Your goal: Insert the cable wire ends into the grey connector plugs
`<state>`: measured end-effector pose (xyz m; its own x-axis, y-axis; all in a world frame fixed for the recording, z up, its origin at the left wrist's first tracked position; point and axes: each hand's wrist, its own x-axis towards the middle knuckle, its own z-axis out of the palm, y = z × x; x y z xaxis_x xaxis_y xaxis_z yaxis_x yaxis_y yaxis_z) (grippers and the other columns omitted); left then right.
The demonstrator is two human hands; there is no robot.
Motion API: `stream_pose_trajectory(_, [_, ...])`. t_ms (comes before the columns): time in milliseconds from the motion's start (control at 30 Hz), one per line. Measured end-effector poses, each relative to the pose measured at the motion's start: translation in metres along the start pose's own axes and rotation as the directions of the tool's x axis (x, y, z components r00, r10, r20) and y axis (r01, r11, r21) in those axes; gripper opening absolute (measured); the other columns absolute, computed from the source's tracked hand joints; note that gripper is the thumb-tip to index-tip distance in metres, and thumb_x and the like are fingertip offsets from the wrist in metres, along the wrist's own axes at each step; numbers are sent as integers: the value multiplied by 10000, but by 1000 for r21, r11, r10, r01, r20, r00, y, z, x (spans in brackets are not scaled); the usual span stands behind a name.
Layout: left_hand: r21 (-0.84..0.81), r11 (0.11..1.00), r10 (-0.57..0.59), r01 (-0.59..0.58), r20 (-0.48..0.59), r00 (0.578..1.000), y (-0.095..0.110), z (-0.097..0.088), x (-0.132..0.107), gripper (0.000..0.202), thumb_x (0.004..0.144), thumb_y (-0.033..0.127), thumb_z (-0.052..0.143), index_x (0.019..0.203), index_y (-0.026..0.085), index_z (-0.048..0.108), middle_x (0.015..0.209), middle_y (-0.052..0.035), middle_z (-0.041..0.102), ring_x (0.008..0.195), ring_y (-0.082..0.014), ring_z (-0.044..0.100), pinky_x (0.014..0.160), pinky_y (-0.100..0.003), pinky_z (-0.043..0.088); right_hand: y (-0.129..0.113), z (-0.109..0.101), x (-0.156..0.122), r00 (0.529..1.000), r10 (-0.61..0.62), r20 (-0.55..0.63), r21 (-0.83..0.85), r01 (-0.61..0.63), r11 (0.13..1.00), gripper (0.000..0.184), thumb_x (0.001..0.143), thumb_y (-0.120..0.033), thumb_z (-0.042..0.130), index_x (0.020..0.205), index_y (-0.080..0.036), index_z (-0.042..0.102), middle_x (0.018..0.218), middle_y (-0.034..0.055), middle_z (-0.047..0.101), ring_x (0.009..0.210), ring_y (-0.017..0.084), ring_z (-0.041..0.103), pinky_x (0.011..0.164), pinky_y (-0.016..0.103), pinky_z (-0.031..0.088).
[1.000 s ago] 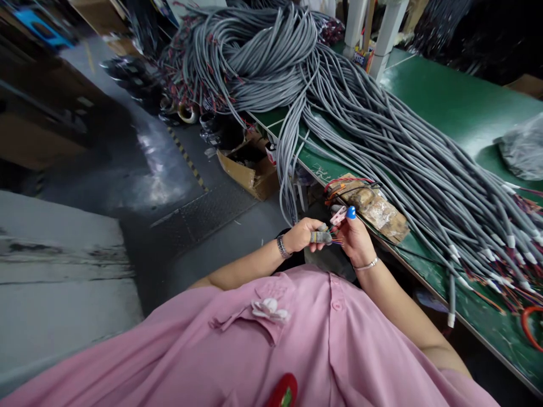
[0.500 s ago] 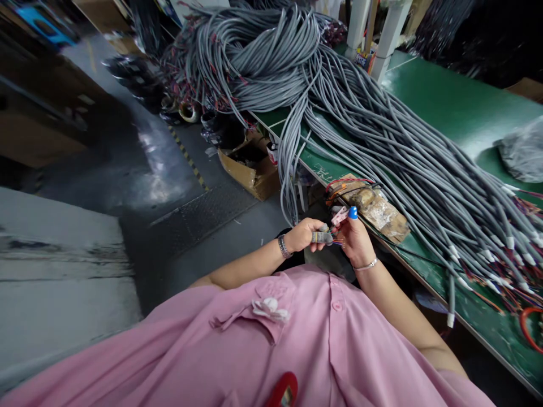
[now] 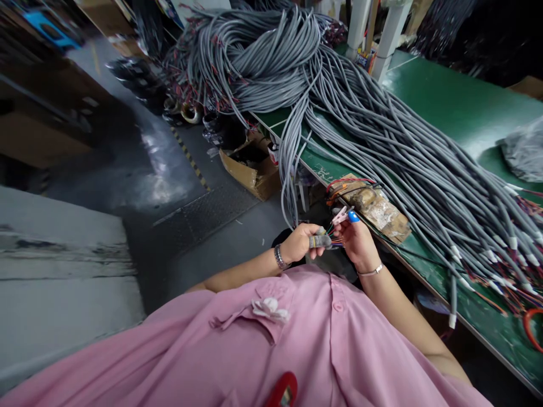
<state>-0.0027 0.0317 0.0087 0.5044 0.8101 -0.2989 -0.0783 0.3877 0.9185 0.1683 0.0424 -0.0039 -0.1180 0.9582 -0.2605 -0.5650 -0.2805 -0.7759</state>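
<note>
My left hand (image 3: 302, 243), with grey covers on some fingertips, is closed on thin coloured wires (image 3: 337, 242). The wires stretch across the small gap to my right hand (image 3: 358, 240), whose fingers pinch their other part; a blue cover sits on its thumb. A pale pink clip (image 3: 340, 216) shows just beside that thumb, by the table edge; whether the hand touches it I cannot tell. Behind the hands a block wrapped in clear tape (image 3: 382, 212) lies at the table edge, with red and black leads around it.
Long grey cables (image 3: 382, 124) lie heaped along the green table (image 3: 449, 96), their white-banded ends and coloured wires at the right. Some hang over the edge near my left hand. An open cardboard box (image 3: 241, 169) is on the floor; a grey cabinet (image 3: 63, 271) stands at the left.
My hands have drawn slightly apart, and more of the coloured wires shows between them. The right hand has shifted a little to the right.
</note>
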Motion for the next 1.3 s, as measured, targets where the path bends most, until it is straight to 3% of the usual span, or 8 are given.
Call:
stream_pose_trajectory(133, [-134,990,-41,37,-26,999,0,3,1,291,692,374,725,655,118,590,508,-16,612,316,-60,468,306,-158,274,4,0,1,999,-52,-4,7,52,999,353,814,-559,617,829,-211,675,801,13,640,621,107,529,546,227,469])
stream_pose_trajectory(233, [-169,984,-52,48,-19,998,0,4,3,287,679,369,726,667,115,593,507,-16,612,313,-61,468,303,-155,264,6,-2,5,1000,-26,11,40,25,999,422,788,-624,611,839,-211,680,834,20,653,633,108,542,548,230,475])
stream_pose_trajectory(367, [-178,983,-49,45,-18,999,0,4,7,284,677,366,723,687,107,608,506,-16,609,308,-60,463,299,-155,258,8,-4,12,1000,23,-11,53,-23,998,418,725,-616,685,823,-210,664,775,8,636,610,113,533,530,235,465])
stream_pose_trajectory(500, [-162,986,-48,42,-31,998,0,4,10,271,685,357,710,690,107,605,511,-13,609,312,-55,459,305,-154,266,11,-2,17,998,2,-66,119,6,993,383,705,-569,733,743,-202,632,641,-31,576,542,93,492,512,219,439])
stream_pose_trajectory(700, [-126,991,-57,52,-38,998,-4,3,13,227,699,324,684,698,107,616,509,-15,608,310,-56,452,301,-153,260,11,1,18,998,-48,-38,190,55,980,345,724,-514,747,727,-183,649,626,-28,587,553,81,513,515,195,445])
stream_pose_trajectory(1033, [-100,995,-6,-2,-77,997,-3,7,-1,267,709,359,691,648,119,591,509,-12,604,318,-57,460,306,-162,270,6,-1,9,995,91,29,230,-96,968,462,710,-659,670,791,-205,650,774,10,691,589,110,581,497,215,496])
stream_pose_trajectory(1300, [-134,991,-6,-11,-126,992,0,11,-3,340,679,434,732,697,117,613,517,-5,601,327,-58,458,316,-169,297,3,3,1,1000,-16,25,154,12,988,310,789,-490,689,855,-187,680,777,1,665,592,87,547,523,198,481])
